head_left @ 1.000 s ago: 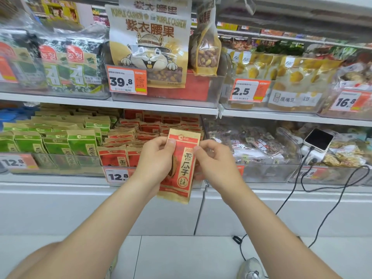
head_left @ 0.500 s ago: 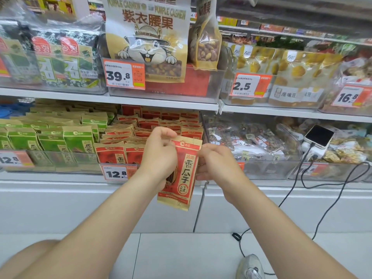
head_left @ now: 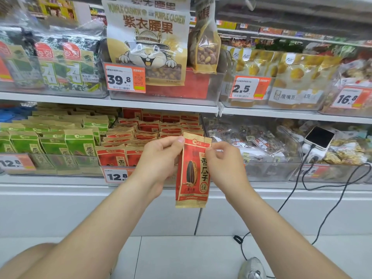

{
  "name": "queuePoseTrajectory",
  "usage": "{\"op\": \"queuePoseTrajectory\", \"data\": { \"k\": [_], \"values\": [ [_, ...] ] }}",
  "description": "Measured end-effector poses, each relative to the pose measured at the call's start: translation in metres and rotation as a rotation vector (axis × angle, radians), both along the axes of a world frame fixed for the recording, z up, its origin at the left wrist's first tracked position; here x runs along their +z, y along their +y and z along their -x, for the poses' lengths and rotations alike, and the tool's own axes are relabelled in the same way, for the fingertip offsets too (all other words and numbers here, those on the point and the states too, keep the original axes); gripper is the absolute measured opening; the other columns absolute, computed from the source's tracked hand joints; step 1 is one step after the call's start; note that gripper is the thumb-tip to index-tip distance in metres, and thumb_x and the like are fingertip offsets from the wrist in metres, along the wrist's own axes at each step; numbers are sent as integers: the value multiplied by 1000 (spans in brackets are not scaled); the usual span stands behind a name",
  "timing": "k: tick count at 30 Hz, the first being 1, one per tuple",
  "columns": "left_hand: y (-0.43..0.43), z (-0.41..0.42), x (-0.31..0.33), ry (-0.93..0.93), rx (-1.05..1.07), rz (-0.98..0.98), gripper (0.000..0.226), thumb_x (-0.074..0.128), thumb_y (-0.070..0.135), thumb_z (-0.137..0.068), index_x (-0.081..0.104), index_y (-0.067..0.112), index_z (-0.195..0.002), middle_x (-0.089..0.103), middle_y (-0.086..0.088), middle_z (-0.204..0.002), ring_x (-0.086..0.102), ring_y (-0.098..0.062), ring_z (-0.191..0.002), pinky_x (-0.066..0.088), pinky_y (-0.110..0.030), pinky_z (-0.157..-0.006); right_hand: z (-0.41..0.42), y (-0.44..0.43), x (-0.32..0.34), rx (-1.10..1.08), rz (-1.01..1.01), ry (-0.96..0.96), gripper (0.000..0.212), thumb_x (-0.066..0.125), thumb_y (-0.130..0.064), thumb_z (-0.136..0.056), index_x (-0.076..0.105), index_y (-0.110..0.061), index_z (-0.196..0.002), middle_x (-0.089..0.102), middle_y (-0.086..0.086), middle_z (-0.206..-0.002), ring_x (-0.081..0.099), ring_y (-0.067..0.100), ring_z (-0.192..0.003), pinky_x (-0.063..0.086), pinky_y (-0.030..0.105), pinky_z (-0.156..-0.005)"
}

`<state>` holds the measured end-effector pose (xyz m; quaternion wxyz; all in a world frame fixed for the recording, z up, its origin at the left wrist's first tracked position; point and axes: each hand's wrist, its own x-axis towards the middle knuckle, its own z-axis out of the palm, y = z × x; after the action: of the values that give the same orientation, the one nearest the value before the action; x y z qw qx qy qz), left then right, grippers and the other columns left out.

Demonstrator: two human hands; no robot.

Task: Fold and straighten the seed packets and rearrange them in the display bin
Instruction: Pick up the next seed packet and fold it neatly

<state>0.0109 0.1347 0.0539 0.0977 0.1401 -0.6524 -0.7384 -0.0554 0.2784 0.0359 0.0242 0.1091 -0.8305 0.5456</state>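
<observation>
A red and tan seed packet (head_left: 192,174) with a sunflower seed printed on it hangs upright in front of the lower shelf. My left hand (head_left: 159,160) pinches its top left corner. My right hand (head_left: 224,164) pinches its top right edge. Behind them stands the clear display bin (head_left: 118,178), filled with several rows of the same red packets (head_left: 153,127).
Green seed packets (head_left: 56,137) fill the bin to the left. A bin of clear snack bags (head_left: 251,143) sits to the right, with a phone (head_left: 319,137) charging on a black cable (head_left: 298,186). Cashew bags (head_left: 147,41) stand on the upper shelf. Grey floor lies below.
The packet has turned from tilted to upright and now faces me flat. My left hand has come off its front to pinch the top corner, and both hands have moved slightly right.
</observation>
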Motion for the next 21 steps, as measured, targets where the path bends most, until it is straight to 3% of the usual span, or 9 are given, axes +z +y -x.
{"op": "queuePoseTrajectory", "data": {
  "k": [1, 2, 4, 7, 10, 13, 16, 18, 21],
  "values": [
    [-1, 0, 0, 3, -2, -30, 26, 55, 32, -111, 76, 20, -123, 83, -4, -105, 80, -22, -102, 62, -41, -92, -2, 0, 0, 6, 41, -1, 7, 61, -25, -105, 58, -25, -112, 79, 5, -79, 77, 22, -74, 62, 45, -69],
    [-1, 0, 0, 10, -10, -64, 25, 57, 30, -111, 76, 18, -123, 83, -6, -107, 80, -23, -103, 63, -40, -89, -3, 1, 1, 21, 73, 9, 17, 67, -27, -103, 55, -29, -116, 78, 3, -80, 76, 17, -72, 61, 40, -67],
    [-2, 0, 0, 15, -24, -125, 24, 61, 28, -108, 76, 17, -124, 82, -8, -109, 80, -25, -105, 65, -41, -88, -6, 0, 1, 86, 87, 15, 20, 74, -33, -98, 58, -30, -109, 77, 0, -84, 72, 12, -69, 55, 33, -63],
    [-4, 1, -1, 6, -27, -164, 26, 70, 32, -102, 79, 19, -122, 82, -9, -111, 79, -27, -106, 63, -45, -96, -9, -1, 3, 206, 104, -64, 30, 79, -45, -94, 64, -20, -100, 79, 4, -91, 69, 16, -71, 51, 28, -64],
    [-7, 0, 1, 4, -66, -212, 29, 75, 33, -95, 80, 19, -120, 82, -7, -110, 80, -19, -92, 63, -38, -84, -11, 2, 8, 297, 164, -87, 37, 82, -45, -92, 67, -11, -98, 77, 8, -91, 66, 13, -73, 52, 23, -65],
    [-10, -1, 4, 0, -107, -224, 30, 76, 31, -95, 80, 16, -120, 82, -6, -109, 80, -14, -88, 63, -34, -81, -12, 4, 11, 365, 183, -104, 29, 79, -39, -97, 70, -11, -95, 75, 4, -88, 65, 6, -73, 51, 17, -66],
    [-12, -1, 5, -14, -102, -184, 27, 74, 32, -97, 82, 17, -119, 82, -4, -102, 77, -12, -80, 62, -30, -70, -10, 3, 9, 411, 210, -156, 19, 68, -28, -105, 68, -13, -92, 76, 11, -92, 68, 13, -82, 55, 29, -78],
    [-13, -1, 4, -4, -87, -157, 26, 74, 32, -98, 82, 17, -118, 82, -6, -98, 76, -14, -77, 62, -30, -67, -10, 2, 8, 443, 222, -146, 20, 61, -20, -109, 64, -13, -90, 72, 3, -85, 65, 10, -77, 51, 22, -74],
    [-12, 0, 2, 8, -66, -129, 26, 75, 33, -96, 83, 18, -116, 82, -11, -105, 77, -22, -88, 64, -38, -81, -11, 1, 10, 463, 209, -118, 20, 58, -17, -110, 61, -12, -90, 69, 0, -85, 60, 5, -70, 47, 13, -65]
  ]
}}
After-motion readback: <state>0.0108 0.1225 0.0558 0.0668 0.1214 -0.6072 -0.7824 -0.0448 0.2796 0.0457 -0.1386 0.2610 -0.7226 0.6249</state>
